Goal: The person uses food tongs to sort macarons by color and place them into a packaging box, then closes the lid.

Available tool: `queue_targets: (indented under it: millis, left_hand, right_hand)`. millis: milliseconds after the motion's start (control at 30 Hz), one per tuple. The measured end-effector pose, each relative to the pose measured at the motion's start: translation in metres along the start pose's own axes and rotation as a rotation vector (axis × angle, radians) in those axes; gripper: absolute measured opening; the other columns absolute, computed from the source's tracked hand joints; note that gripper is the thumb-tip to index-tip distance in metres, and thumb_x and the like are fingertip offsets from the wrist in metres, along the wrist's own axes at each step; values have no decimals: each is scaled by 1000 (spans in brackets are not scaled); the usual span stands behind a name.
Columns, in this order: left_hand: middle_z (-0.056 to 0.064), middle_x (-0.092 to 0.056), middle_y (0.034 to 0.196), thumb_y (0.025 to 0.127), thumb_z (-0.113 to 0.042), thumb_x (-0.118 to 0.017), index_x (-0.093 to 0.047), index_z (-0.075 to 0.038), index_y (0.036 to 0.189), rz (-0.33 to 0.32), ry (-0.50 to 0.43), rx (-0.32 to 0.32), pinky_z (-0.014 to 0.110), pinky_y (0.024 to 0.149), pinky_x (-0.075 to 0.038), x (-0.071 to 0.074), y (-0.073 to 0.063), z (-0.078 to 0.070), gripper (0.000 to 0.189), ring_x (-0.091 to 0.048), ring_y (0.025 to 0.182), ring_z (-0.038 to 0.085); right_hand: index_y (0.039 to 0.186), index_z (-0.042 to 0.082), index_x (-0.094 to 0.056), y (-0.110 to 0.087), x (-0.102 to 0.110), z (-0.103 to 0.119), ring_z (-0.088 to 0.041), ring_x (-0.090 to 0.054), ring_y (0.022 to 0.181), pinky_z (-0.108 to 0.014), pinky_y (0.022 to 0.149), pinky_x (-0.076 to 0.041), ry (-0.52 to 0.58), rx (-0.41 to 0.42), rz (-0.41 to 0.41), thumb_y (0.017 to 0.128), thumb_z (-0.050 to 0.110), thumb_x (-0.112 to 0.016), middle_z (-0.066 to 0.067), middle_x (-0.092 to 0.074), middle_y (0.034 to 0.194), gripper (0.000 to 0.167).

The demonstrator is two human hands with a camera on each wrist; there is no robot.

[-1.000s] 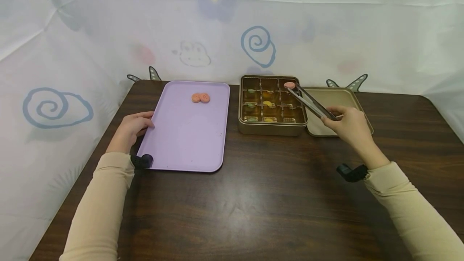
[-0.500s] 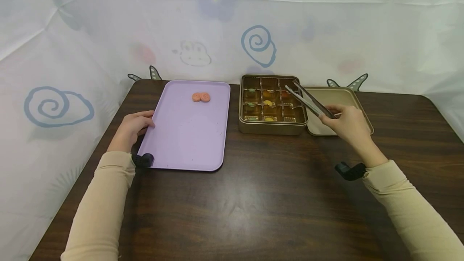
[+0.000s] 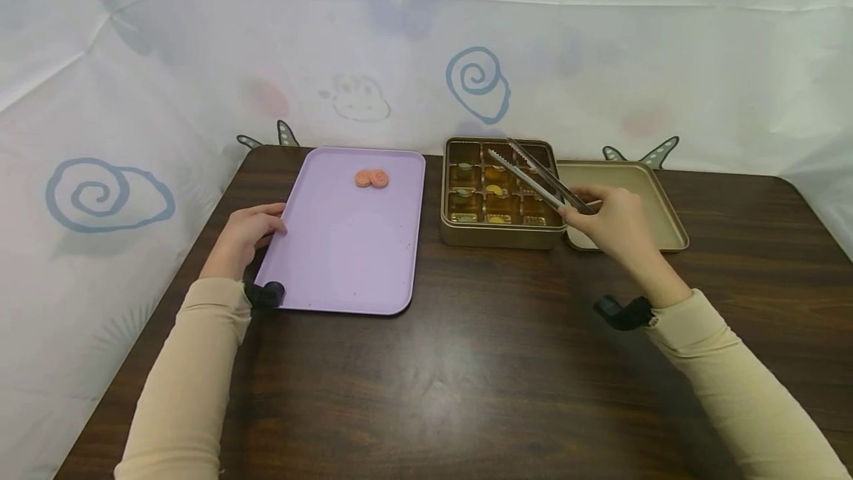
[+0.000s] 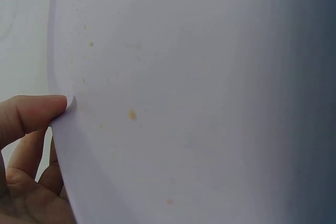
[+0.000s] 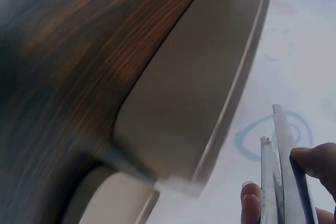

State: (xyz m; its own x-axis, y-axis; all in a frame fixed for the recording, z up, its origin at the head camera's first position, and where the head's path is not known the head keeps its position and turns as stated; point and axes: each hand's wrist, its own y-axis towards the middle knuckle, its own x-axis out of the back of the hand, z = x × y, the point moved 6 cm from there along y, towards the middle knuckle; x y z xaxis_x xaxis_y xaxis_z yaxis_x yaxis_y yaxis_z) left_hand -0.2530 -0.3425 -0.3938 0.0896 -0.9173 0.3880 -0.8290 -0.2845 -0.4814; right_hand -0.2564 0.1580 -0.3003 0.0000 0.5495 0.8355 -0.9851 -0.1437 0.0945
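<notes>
My left hand (image 3: 243,237) pinches the left rim of a lilac tray (image 3: 340,258), thumb on top and fingers below, as the left wrist view shows. Two pink-orange macarons (image 3: 378,178) lie side by side near the tray's far end. In my right hand (image 3: 616,224) is a pair of metal tongs (image 3: 526,179), held between thumb and fingers. Its tips stand apart over the far part of a gold tin (image 3: 500,237), with nothing seen between them. Inside, the tin is split into several compartments, some showing green, yellow or orange pieces; the tongs hide part of it.
The tin's gold lid (image 3: 623,176) lies flat to its right, partly behind my right hand. All stand on a dark wooden table (image 3: 440,384). A white printed cloth (image 3: 400,43) hangs right behind the table. Crumbs (image 4: 132,114) dot the tray.
The tongs released a pink-orange macaron into the far right of the tin. With the tongs emptied, my right hand has moved left across the tin. The left hand stays at the tray.
</notes>
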Motion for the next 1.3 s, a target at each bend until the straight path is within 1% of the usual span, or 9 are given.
queue_targets:
  millis: [100,300,400,500,667,867,967,1100,1300]
  left_hand:
    - [13,-29,156,85,-2,-50,-33,-11,148,1,-1,-1,42,116,-31,0,0,0,66,-36,138,28]
    - [12,-29,156,86,-3,-51,-33,-12,148,-4,7,11,42,116,-32,1,2,2,65,-36,137,28]
    - [12,-28,157,87,-3,-51,-32,-12,148,-2,11,13,42,116,-31,1,2,2,65,-36,137,28]
    - [12,-27,157,87,-3,-51,-31,-12,149,2,12,13,42,116,-31,1,2,2,66,-36,137,28]
    - [12,-29,156,86,-3,-50,-33,-12,148,-1,4,13,41,116,-31,0,2,2,65,-37,136,28]
    - [11,-29,157,86,-4,-51,-33,-13,148,-4,6,26,41,116,-32,1,4,3,65,-38,134,27]
    - [11,-28,157,87,-4,-52,-33,-13,148,-6,10,32,41,115,-32,1,5,3,65,-39,133,26]
    - [11,-29,157,87,-4,-52,-34,-13,148,-10,12,29,40,115,-33,1,3,2,64,-40,132,25]
    - [11,-30,156,86,-4,-51,-34,-14,148,-6,6,26,40,115,-33,0,2,1,65,-39,134,26]
  right_hand:
    - [129,0,-58,2,-5,9,-39,-66,95,-46,69,-53,21,1,20,91,28,-62,-27,-66,114,47]
    - [128,1,-59,6,-17,34,-34,-66,84,-35,61,-48,37,33,47,90,27,-64,-25,-69,106,47]
    - [126,3,-60,8,-24,47,-31,-65,82,-34,61,-47,46,51,56,89,26,-65,-23,-70,103,44]
    - [123,4,-62,11,-33,59,-29,-65,82,-36,65,-49,62,77,65,89,24,-65,-20,-71,101,40]
    - [120,3,-64,13,-49,79,-26,-65,76,-35,64,-50,111,136,84,88,21,-66,-17,-72,98,37]
    - [116,3,-67,13,-66,96,-21,-61,69,-27,58,-44,103,186,93,86,20,-67,-14,-72,97,34]
    - [115,4,-67,14,-74,102,-20,-59,67,-26,56,-43,94,193,104,85,21,-68,-14,-72,96,34]
    - [114,6,-68,16,-85,110,-20,-59,69,-27,57,-44,87,199,131,85,21,-68,-12,-72,93,32]
    - [114,5,-67,19,-102,122,-18,-61,72,-26,59,-47,95,185,173,86,20,-68,-12,-72,99,32]
